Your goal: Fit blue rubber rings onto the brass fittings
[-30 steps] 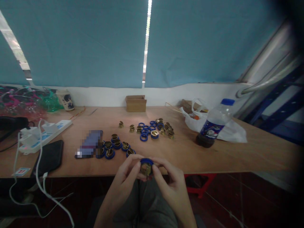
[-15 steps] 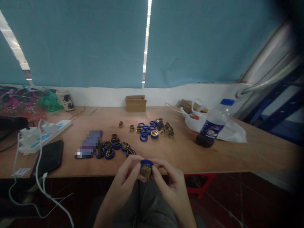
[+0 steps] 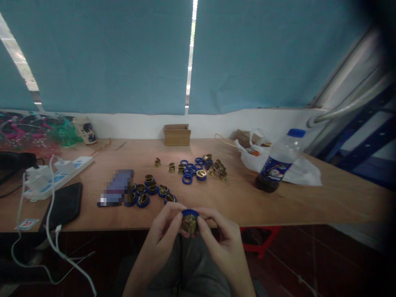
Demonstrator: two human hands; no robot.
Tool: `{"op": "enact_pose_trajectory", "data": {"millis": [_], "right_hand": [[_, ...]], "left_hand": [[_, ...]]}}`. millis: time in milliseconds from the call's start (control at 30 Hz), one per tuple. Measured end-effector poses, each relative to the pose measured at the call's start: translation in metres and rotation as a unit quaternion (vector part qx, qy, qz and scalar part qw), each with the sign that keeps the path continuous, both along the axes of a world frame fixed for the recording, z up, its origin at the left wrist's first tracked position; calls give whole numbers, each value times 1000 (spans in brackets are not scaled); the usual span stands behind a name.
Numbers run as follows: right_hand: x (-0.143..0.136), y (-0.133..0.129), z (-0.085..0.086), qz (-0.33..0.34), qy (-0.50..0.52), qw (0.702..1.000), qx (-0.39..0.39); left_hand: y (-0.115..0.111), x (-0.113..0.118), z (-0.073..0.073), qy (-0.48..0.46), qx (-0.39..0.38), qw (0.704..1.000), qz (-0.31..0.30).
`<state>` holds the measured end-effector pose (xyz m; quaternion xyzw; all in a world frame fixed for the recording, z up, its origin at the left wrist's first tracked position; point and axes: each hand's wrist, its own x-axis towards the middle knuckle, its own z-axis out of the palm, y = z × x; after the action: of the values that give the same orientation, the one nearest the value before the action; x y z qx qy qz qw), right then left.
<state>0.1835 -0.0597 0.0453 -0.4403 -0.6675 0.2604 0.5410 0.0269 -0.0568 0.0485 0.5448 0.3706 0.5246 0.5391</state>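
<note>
Between my left hand [image 3: 162,231] and my right hand [image 3: 221,235] is a brass-coloured round part [image 3: 189,224] with a blue ring [image 3: 189,212] around its upper edge. Both hands pinch it from the sides, just in front of the table's near edge. Several brass parts with blue rings [image 3: 142,200] lie left of centre on the table. Farther back is a group of loose blue rings [image 3: 187,179], with loose brass parts [image 3: 222,175] to their right and a few to their left.
A dark bottle with a blue cap [image 3: 275,165] stands at the right beside a white plastic bag [image 3: 250,160]. A small cardboard box [image 3: 177,136] is at the back. On the left are a power strip [image 3: 62,177], cables and a black phone [image 3: 66,206].
The held brass part and blue ring have shifted and turned very slightly between my fingers. Both hands keep hold of them in nearly the same place.
</note>
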Motion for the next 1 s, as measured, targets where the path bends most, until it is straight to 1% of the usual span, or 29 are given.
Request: {"op": "enact_pose_trajectory", "data": {"millis": [100, 267, 367, 533, 600, 700, 867, 933, 1000], "right_hand": [[0, 0, 0, 1, 12, 1000, -3], [1, 0, 1, -12, -3, 1000, 21], [-1, 1, 0, -18, 5, 1000, 20], [-5, 5, -4, -37, 42, 998, -20], [-5, 7, -7, -38, 57, 997, -39], [-4, 9, -11, -17, 76, 995, -68], [-3, 11, -14, -8, 81, 993, -83], [-4, 12, -15, -7, 87, 992, -86], [-5, 12, -14, -8, 92, 992, -89]], "left_hand": [[0, 0, 0, -5, 5, 1000, 1], [1, 1, 0, -2, 12, 1000, 3], [1, 3, 0, -11, -11, 1000, 8], [2, 5, -4, -23, -70, 997, -1], [2, 5, -6, -22, -79, 997, -9], [3, 5, -9, -8, -90, 996, -22], [3, 4, -9, -1, -110, 993, -44], [2, 2, -9, -16, -112, 992, -64], [0, 0, -9, -39, -109, 988, -100]]}}
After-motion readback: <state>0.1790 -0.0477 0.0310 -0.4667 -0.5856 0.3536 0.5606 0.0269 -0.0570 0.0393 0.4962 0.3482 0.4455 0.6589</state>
